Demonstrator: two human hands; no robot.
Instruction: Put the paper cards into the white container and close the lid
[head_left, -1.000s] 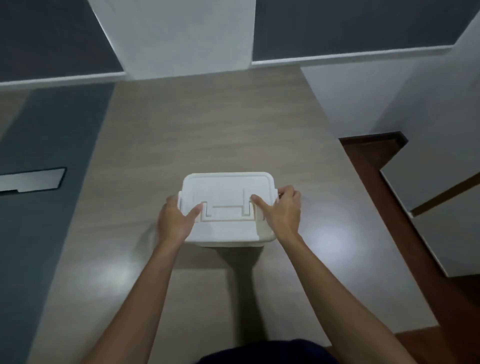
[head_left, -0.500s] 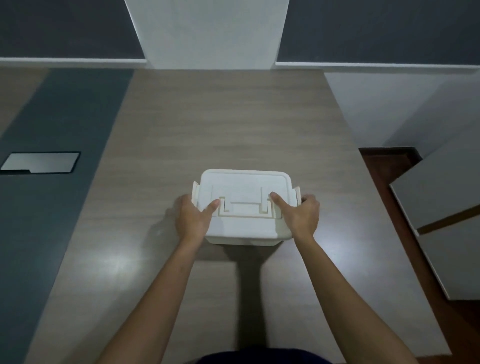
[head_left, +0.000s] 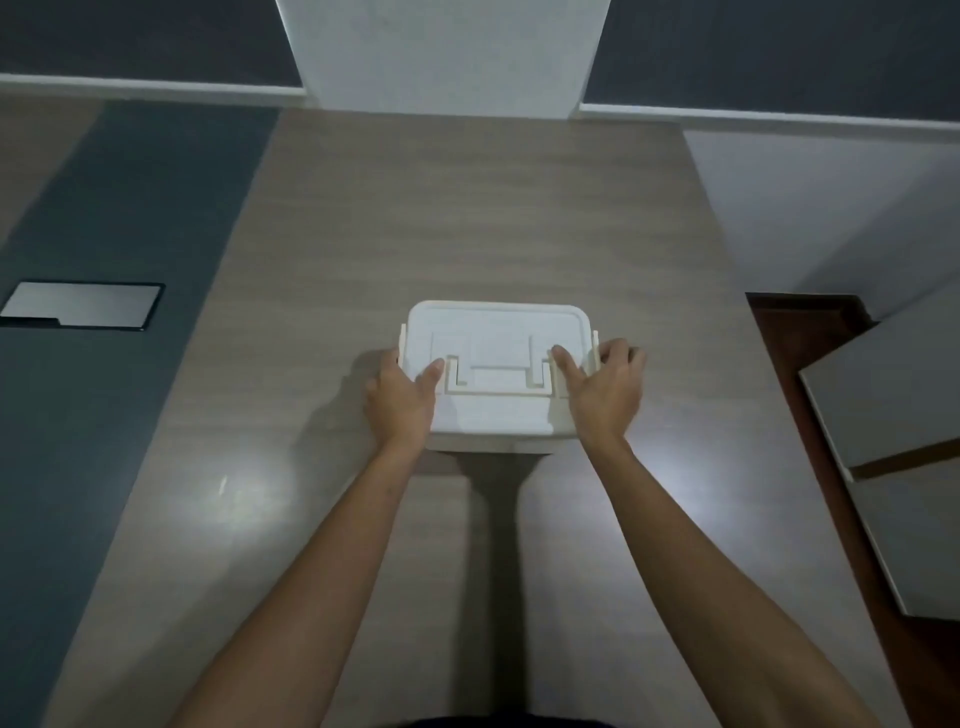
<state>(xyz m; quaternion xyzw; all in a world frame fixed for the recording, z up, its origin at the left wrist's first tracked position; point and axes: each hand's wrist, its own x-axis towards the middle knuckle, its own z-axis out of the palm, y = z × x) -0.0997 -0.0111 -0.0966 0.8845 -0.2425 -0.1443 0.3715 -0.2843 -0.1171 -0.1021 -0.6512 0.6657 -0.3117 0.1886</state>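
Observation:
The white container stands in the middle of the wooden table with its lid down and a flat handle folded on top. My left hand grips its left side, thumb on the lid and fingers around the left latch. On the opposite side my right hand holds it the same way, thumb on the lid and fingers over the right latch. No paper cards are in sight; the container's inside is hidden by the lid.
A grey strip with a metal floor plate runs along the left of the table. White wall and cabinet panels stand at the right over dark flooring. A white column rises behind the table's far edge.
The view has swung so the container sits more centred. Both hands keep their hold on its sides, and the right fingers have spread a little further out over the latch.

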